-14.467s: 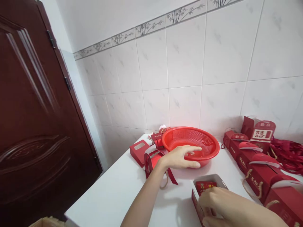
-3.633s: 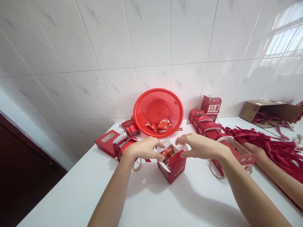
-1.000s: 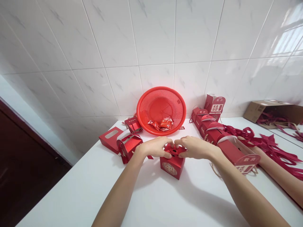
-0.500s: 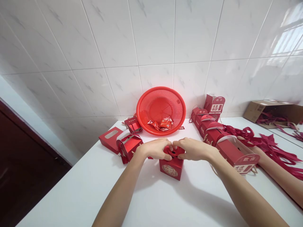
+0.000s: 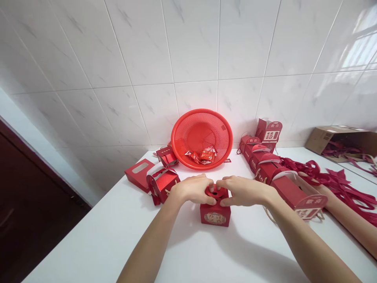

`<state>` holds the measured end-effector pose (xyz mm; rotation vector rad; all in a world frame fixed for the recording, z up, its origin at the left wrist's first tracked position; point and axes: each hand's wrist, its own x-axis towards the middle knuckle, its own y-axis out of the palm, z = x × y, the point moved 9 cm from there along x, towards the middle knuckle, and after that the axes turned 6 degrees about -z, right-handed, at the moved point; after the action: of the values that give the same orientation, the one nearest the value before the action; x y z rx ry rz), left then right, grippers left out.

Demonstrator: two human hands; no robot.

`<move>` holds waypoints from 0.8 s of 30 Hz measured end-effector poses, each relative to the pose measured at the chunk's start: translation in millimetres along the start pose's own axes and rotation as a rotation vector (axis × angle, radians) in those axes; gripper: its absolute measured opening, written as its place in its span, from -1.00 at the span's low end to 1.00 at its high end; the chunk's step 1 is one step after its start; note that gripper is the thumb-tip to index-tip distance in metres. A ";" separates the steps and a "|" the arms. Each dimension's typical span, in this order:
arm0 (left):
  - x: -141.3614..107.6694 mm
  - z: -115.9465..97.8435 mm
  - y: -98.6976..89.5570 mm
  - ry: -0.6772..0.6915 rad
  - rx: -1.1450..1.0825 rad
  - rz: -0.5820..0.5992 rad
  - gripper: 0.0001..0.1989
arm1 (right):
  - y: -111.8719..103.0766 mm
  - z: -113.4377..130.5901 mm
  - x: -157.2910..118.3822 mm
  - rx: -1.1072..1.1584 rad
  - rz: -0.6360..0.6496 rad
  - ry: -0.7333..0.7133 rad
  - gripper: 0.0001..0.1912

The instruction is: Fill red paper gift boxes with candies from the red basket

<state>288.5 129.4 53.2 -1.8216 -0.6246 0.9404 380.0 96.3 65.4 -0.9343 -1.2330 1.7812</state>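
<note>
A small red gift box (image 5: pixel 215 216) with a gold emblem on its front stands upright on the white table. Around the left edge of its top curl the fingers of my left hand (image 5: pixel 196 188), thumb at the front. My right hand (image 5: pixel 242 190) grips the opposite edge the same way, its thumb also near the front. Between both thumbs and fingertips, the box's top flaps (image 5: pixel 215 191) show a dark round hole. Parts of the top and sides are hidden under my fingers.
Behind the box, a red plastic basket (image 5: pixel 202 118) holding several red packets (image 5: pixel 207 155) leans against the tiled wall. Red boxes (image 5: pixel 163 182) lie at left; more boxes (image 5: pixel 290 190) stand at right, beside red ribbons (image 5: pixel 349 186), another person's arm (image 5: pixel 350 214) and a cardboard carton (image 5: pixel 319 143).
The gift box has turned slightly, so its front faces me more squarely. My hands have moved with it and stay on its top. The whole view has shifted a little.
</note>
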 end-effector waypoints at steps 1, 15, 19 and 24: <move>-1.3 0.6 0.1 -0.022 0.003 0.004 -0.62 | 0.4 0.2 -1.1 0.009 0.005 0.005 -0.68; -1.8 1.7 -0.2 -0.028 -0.048 -0.037 -0.60 | 17.0 -5.1 -1.2 0.045 0.067 0.123 -0.24; -8.4 -0.5 -1.2 -0.012 -0.109 0.018 -0.59 | 14.8 -4.8 -1.4 0.042 0.064 0.122 -0.26; -8.8 1.5 -3.2 -0.014 -0.128 0.017 -0.53 | 11.8 -7.4 -1.4 0.059 0.057 0.101 -0.28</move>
<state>282.1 124.9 58.7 -1.9382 -0.6924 0.9433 384.9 95.1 52.4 -1.0209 -1.0950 1.7823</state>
